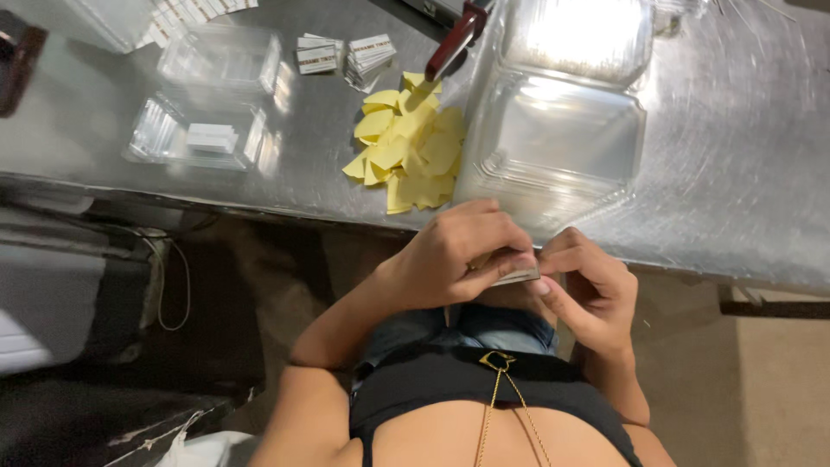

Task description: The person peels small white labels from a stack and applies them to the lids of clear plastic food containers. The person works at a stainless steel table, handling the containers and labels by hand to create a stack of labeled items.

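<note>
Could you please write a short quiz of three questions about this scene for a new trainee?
1. True or false: the pile of yellow paper pieces lies on the grey metal table.
2. What do the left hand and the right hand hold together?
3. Which thing lies right of the yellow pile? A) a clear plastic clamshell box, open; B) a blue cup; C) a wooden tray.

Key:
1. True.
2. A small flat grey strip, pinched between the fingertips of both hands, below the table edge.
3. A.
</note>
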